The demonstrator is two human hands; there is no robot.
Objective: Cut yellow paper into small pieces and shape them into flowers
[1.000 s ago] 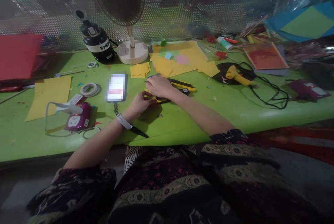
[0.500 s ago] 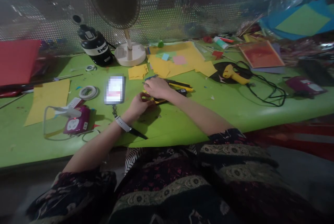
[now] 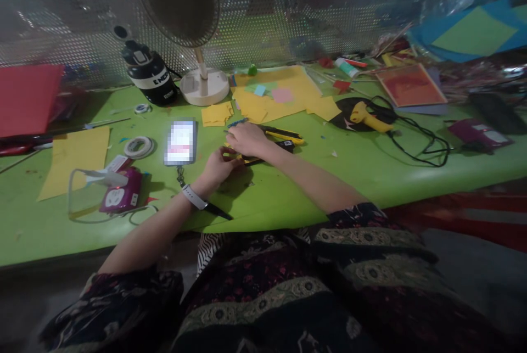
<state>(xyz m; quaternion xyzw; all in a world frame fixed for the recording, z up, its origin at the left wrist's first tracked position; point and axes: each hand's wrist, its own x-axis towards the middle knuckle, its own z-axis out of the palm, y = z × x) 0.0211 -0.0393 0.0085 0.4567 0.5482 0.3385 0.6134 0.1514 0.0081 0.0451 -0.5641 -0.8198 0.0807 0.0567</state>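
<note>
Two hands, bare, on a green table (image 3: 288,194). Left hand (image 3: 218,169): fingers bent at a small yellow bit (image 3: 231,151), grip hidden. Right hand (image 3: 246,139): palm down, fingers bent, beside the left fingertips; whether it grasps anything, cannot tell. The yellow bit lies between the hands, mostly covered.

Risks: one cutter (image 3: 290,136), near the right wrist, blade state unclear; a sideways sweep could knock it or nick skin. One black item (image 3: 287,146), partly under that wrist, could tilt or shift the arm. Covered fingers could slip unseen.

Surroundings: one phone (image 3: 180,143), near the left hand, obstructing leftward movement; one tape roll (image 3: 139,147); one fan (image 3: 203,89); one bottle (image 3: 154,81); one glue gun (image 3: 373,120), its cord (image 3: 432,165) looped at right, a possible snag.
</note>
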